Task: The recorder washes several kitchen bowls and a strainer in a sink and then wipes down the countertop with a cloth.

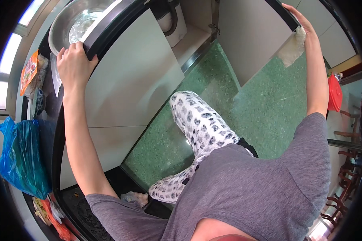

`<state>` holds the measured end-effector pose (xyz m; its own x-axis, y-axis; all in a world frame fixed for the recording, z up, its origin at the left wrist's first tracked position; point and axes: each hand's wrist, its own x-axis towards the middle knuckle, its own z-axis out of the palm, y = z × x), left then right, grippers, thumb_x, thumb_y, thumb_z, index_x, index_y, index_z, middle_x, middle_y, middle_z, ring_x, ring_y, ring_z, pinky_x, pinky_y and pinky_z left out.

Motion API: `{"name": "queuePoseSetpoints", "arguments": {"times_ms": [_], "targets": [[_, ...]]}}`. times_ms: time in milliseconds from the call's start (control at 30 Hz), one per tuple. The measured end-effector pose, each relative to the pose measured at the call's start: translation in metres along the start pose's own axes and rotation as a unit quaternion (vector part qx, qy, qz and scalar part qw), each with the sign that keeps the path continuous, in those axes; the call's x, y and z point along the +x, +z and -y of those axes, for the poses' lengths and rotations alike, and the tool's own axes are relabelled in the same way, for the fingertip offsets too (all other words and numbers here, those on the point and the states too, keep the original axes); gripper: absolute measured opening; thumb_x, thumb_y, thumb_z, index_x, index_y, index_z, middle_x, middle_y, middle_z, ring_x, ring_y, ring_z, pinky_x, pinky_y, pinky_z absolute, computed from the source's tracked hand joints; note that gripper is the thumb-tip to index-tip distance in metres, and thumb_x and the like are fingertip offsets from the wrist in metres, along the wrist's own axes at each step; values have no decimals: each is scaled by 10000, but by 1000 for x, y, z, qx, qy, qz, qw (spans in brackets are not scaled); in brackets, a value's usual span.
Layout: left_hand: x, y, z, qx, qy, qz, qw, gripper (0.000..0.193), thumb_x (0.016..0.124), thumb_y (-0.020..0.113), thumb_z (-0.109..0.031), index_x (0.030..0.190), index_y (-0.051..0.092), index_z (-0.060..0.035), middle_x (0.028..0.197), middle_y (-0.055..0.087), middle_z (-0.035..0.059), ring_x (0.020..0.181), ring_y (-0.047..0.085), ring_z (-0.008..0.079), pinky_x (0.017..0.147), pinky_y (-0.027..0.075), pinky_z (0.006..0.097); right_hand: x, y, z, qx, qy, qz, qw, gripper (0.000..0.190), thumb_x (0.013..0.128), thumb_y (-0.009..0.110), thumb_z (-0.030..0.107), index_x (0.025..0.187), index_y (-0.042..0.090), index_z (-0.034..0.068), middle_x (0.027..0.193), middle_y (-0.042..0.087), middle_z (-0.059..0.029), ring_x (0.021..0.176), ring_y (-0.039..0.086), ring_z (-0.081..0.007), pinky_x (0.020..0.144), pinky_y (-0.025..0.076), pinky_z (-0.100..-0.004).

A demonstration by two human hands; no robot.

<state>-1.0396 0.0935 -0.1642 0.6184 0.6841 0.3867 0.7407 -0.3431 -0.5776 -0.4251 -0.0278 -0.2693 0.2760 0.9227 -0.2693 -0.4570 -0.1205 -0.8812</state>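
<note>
My left hand (77, 61) rests with bent fingers on the dark edge of the countertop (108, 28), beside a round metal basin (57, 36) that looks like a sink bowl. At the upper right, my right hand (303, 19) is at the black top edge of an open white cabinet door (247, 33); a pale fluffy cloth (292, 49) hangs there against the wrist. Part of that hand is turned away, so its grip on the door or cloth is unclear. Behind the door, the open cabinet shows a white container with a dark curved handle (172, 22).
Along the counter at left lie an orange food packet (29, 72), a patterned bowl (39, 102) and a blue plastic bag (24, 156). A closed white cabinet front (132, 78) faces me above the green floor (268, 111). A red plastic item (335, 93) is at far right.
</note>
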Motion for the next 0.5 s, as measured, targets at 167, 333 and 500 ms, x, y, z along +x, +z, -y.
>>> {"name": "queuePoseSetpoints", "arguments": {"times_ms": [167,333,500], "targets": [[0,-3,3,-2,-1,-22,1000,394,667,778,-307,907,640,-28,908,668,105,890,653,239,952,448,388,-6,5,0,-9,-1,-39,999,261,813,724,245,960,695,32,843,700,-31,677,656,-126,633,548,-281],[-3,-5,5,-35,-23,1,999,406,659,783,-288,926,630,-23,919,656,112,908,639,261,949,444,390,-1,77,-44,-30,-35,-47,998,291,816,727,281,965,693,33,833,694,-47,690,652,-145,667,539,-288],[-15,11,28,-68,-42,40,996,420,635,804,-267,914,618,-14,907,643,124,917,632,264,981,423,402,48,204,-98,-8,5,5,1000,297,809,734,328,900,680,50,726,667,-32,559,601,-170,575,506,-319]]}}
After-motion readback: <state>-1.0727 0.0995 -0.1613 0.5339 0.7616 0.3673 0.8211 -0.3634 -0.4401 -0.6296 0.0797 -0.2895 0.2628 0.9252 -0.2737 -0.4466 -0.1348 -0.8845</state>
